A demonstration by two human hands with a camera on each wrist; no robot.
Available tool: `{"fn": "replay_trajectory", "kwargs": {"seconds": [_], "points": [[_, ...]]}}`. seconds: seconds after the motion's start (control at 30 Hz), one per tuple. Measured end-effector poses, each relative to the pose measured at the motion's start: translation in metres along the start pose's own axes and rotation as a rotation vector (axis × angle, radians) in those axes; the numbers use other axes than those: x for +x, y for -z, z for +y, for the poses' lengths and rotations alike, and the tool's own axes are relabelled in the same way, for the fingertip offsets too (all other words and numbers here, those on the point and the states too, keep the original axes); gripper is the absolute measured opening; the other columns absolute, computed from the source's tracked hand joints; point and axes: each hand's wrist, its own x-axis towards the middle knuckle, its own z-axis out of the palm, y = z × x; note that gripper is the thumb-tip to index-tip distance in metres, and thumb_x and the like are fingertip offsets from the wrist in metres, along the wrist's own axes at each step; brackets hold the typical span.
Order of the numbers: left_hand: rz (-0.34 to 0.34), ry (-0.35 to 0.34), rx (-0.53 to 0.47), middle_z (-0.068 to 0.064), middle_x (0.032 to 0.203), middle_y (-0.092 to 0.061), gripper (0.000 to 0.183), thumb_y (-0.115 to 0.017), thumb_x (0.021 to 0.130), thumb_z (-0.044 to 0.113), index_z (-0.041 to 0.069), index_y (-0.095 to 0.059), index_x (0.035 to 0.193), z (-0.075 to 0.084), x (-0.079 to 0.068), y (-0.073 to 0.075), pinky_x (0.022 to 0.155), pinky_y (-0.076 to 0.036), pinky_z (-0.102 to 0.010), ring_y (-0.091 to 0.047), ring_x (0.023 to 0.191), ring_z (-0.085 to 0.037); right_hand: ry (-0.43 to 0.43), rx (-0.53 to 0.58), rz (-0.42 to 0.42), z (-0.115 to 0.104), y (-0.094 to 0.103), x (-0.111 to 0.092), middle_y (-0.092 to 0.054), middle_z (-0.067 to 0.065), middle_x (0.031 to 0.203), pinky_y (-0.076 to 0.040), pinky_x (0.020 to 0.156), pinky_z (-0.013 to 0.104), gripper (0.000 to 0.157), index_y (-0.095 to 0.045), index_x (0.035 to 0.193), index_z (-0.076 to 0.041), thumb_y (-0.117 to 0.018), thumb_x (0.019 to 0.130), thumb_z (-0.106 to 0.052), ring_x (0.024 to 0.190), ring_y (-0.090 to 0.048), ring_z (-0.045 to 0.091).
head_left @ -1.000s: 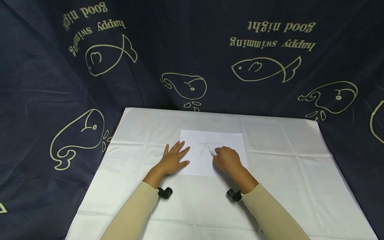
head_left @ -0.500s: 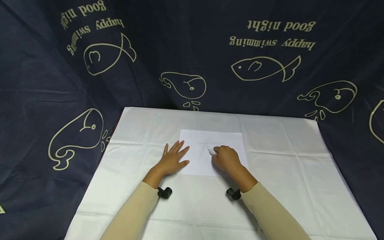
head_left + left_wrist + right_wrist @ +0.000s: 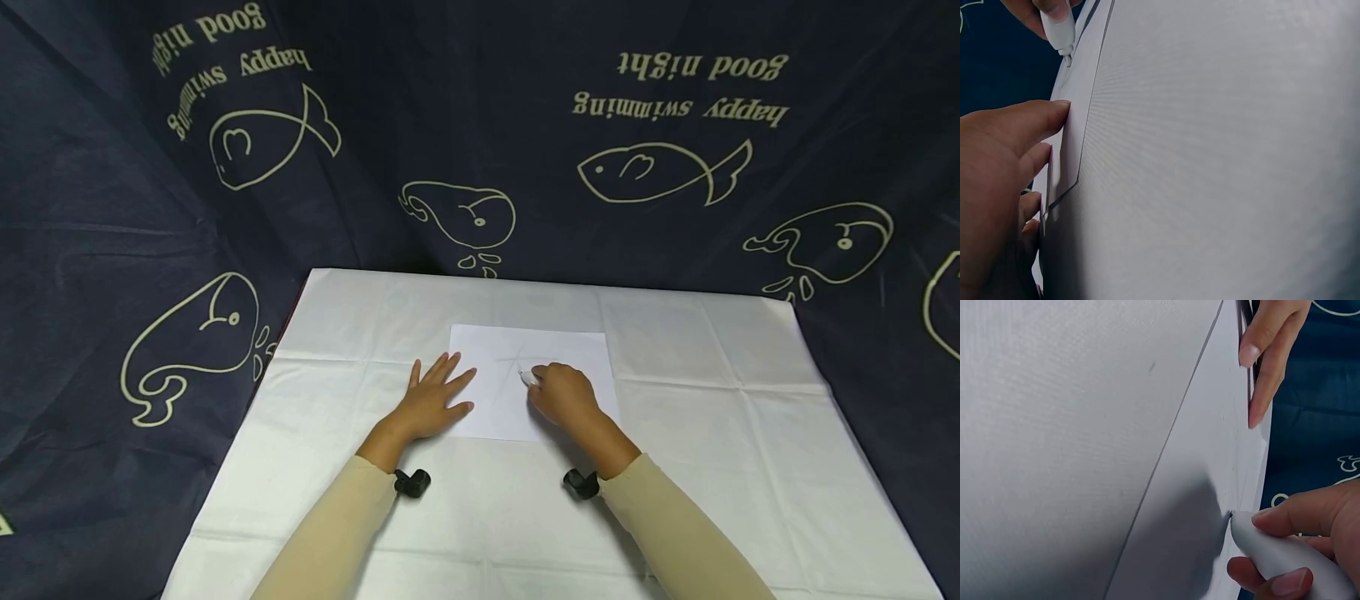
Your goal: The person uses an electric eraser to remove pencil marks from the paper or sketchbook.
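We see two hands over a sheet of white paper (image 3: 588, 346) that lies flat near the middle of the frame. The paper has some thin grey lines (image 3: 517, 360) on it. The left hand (image 3: 430, 407) is spread out, with its fingers apart, and it rests on the left edge of the paper. The right hand (image 3: 567, 395) is on the right side of the paper. It pinches a fat white tool (image 3: 1285, 555) between its thumb and fingers. The tool points up and left in the head view, and its thin tip is right by the grey lines. We can't quite tell if the tip touches the paper, because it is so small.

The paper sits on a bench (image 3: 480, 533) with a white cloth (image 3: 750, 467) over it. Tan sleeves (image 3: 330, 525) come in from the bottom of the frame, and a little black gadget (image 3: 412, 482) sits by each wrist. Across the top hangs a dark blue curtain (image 3: 540, 50) with fish (image 3: 652, 200), whales (image 3: 459, 247) and upside-down words (image 3: 703, 67).
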Motion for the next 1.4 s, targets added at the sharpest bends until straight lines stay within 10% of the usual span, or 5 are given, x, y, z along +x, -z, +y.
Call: {"fn": "replay_trajectory", "kwargs": {"seconds": [1.4], "points": [[0.005, -0.012, 0.015, -0.004, 0.172, -0.013, 0.087, -0.066, 0.089, 0.062, 0.025, -0.033, 0.160, -0.0007, 0.0026, -0.0041, 0.122, 0.007, -0.068, -0.005, 0.161, -0.026, 0.006, -0.018, 0.006, -0.0040, 0.0021, 0.0018, -0.075, 0.019, 0.100, -0.058, 0.078, 0.051, 0.031, -0.075, 0.117, -0.005, -0.066, 0.090, -0.016, 0.093, -0.072, 0.039]]}}
